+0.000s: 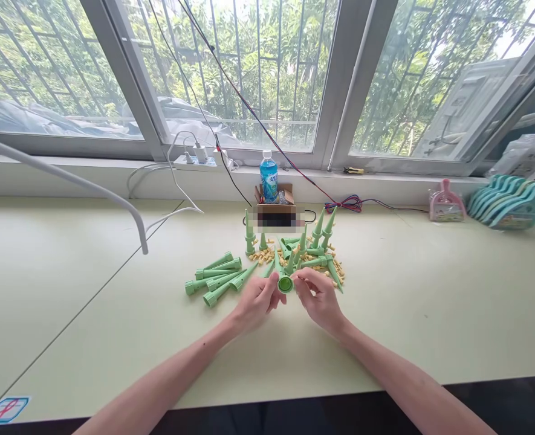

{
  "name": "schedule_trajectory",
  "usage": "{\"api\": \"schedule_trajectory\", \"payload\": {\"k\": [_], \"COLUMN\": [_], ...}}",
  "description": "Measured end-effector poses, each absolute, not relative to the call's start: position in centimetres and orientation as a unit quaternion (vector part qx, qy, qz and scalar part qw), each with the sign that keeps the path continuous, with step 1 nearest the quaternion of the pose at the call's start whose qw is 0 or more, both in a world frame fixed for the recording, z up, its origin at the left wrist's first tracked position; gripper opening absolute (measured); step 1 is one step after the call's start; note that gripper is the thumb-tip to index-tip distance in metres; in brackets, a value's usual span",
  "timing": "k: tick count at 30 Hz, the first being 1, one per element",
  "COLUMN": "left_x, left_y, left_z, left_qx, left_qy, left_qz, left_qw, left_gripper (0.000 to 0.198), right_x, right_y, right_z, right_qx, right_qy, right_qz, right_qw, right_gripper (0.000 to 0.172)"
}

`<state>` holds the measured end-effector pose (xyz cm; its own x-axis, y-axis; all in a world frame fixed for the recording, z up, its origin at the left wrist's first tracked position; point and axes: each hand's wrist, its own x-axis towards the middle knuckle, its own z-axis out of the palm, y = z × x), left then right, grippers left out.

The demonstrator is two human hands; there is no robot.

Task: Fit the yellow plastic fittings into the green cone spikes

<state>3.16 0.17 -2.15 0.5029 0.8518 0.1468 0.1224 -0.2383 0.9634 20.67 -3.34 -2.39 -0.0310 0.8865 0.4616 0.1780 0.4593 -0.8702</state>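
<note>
My left hand (259,298) grips a green cone-shaped spike (285,284), its round open end turned toward me. On the other side of that opening, the fingers of my right hand (316,293) are pinched close to the rim; what they hold, if anything, is too small to make out. Behind my hands, several green spikes stand upright or lie among small yellow pieces (260,256). Left of my left hand lies a group of green spikes (222,279) with their wide ends mostly toward the left.
A blue bottle (269,178) stands in a small cardboard box (286,194) behind the spikes. Coiled cable (349,203) lies right of it. Teal dustpans (505,202) and a pink one (447,202) sit at the back right. A white tube (90,181) arches over the table's left side.
</note>
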Motion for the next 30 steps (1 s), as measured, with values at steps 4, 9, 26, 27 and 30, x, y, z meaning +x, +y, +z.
{"api": "schedule_trajectory", "payload": {"k": [4, 9, 26, 27, 30], "left_x": [3.13, 2.89, 2.69, 2.71, 2.73], "left_y": [0.07, 0.06, 0.21, 0.21, 0.19], "left_z": [-1.9, -1.79, -1.62, -1.64, -1.66], "left_qx": [0.704, 0.719, 0.792, 0.794, 0.799], "left_qy": [0.327, 0.319, 0.306, 0.303, 0.29], "left_qz": [0.357, 0.353, 0.356, 0.353, 0.344], "left_qw": [0.52, 0.507, 0.391, 0.391, 0.399], "left_gripper": [0.078, 0.072, 0.043, 0.041, 0.033], "right_x": [20.63, 20.68, 20.79, 20.78, 20.74], "right_y": [-3.31, -2.99, -2.8, -2.79, -2.76], "right_z": [-2.46, -2.69, -2.94, -2.91, -2.9], "right_qx": [-0.407, -0.401, -0.409, -0.41, -0.413], "right_qy": [-0.649, -0.649, -0.648, -0.647, -0.645], "right_qz": [0.32, 0.317, 0.318, 0.318, 0.317], "right_qw": [0.557, 0.563, 0.558, 0.558, 0.559], "right_gripper": [0.029, 0.026, 0.025, 0.025, 0.026]}}
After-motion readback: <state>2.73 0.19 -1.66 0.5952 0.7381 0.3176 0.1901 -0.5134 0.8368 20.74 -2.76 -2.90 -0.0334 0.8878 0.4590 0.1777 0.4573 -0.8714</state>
